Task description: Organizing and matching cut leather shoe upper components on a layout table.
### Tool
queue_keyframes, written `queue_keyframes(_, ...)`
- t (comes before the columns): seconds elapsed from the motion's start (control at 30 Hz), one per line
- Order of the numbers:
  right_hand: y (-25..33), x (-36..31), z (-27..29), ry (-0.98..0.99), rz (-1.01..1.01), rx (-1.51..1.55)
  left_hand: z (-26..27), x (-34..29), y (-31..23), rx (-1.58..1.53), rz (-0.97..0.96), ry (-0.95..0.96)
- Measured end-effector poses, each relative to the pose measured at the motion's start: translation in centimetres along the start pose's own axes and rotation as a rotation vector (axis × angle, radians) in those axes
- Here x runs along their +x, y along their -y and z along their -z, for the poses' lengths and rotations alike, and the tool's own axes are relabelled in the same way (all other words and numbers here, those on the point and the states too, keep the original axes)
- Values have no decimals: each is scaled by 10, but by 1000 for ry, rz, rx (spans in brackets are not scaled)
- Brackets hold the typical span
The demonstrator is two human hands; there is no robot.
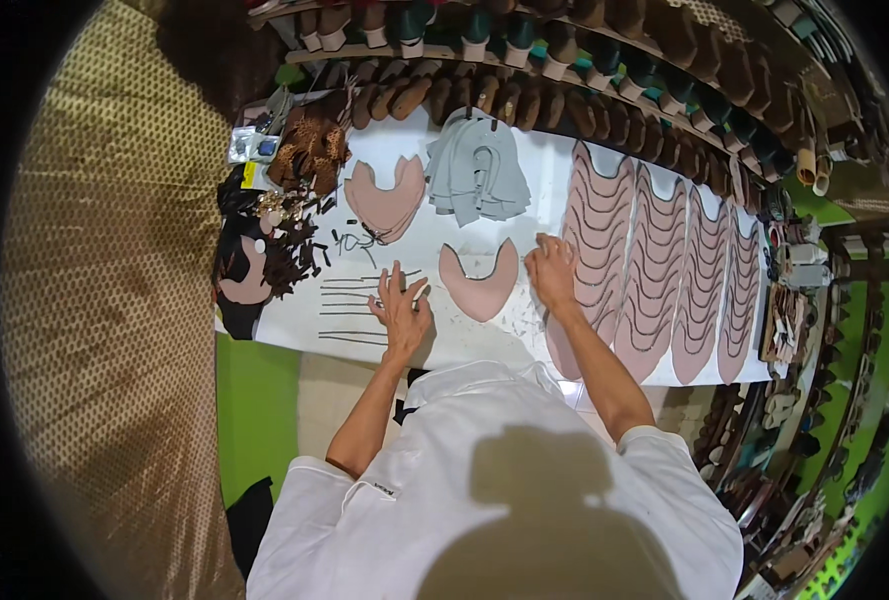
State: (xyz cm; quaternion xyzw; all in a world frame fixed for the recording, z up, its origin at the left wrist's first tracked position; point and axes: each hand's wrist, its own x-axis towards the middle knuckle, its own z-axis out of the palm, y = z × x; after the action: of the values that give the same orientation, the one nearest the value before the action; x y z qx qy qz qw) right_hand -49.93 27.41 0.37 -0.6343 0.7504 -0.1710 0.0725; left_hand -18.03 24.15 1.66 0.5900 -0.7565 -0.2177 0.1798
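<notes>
A U-shaped pink shoe-upper piece point(480, 292) lies flat on the white table between my hands. My left hand point(401, 315) is open, fingers spread over the right ends of several thin dark strips point(349, 305) laid out in rows. To the right of the pink piece, my right hand point(554, 272) rests on the table with its fingers bent and somewhat apart, nothing visible in them. Beside it, overlapping pink uppers point(596, 230) with dark-lined curved edges run in several columns. More pink uppers point(386, 200) are stacked beyond my left hand.
Grey cut pieces point(478, 165) form a pile at the back middle. Brown patterned material point(309, 150) and small dark scraps point(289, 255) crowd the left end. Shelves of shoe lasts point(524, 105) line the far edge. A gold patterned curtain point(124, 330) hangs at the left.
</notes>
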Motion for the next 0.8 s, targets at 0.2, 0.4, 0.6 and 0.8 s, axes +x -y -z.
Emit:
queue_keyframes(0.2,-36,18,13,-18,-25,45,-23,11,-37,-54,-122,66)
queue_keyframes(0.4,-44,13,30,-62,-35,144,-35,20,-53,-36,-149,113)
queue_keyframes(0.6,-53,27,34,65,87,152,-52,39,-70,12,-172,194)
queue_keyframes(0.8,-58,42,36,204,143,124,-65,54,-80,-30,-236,161)
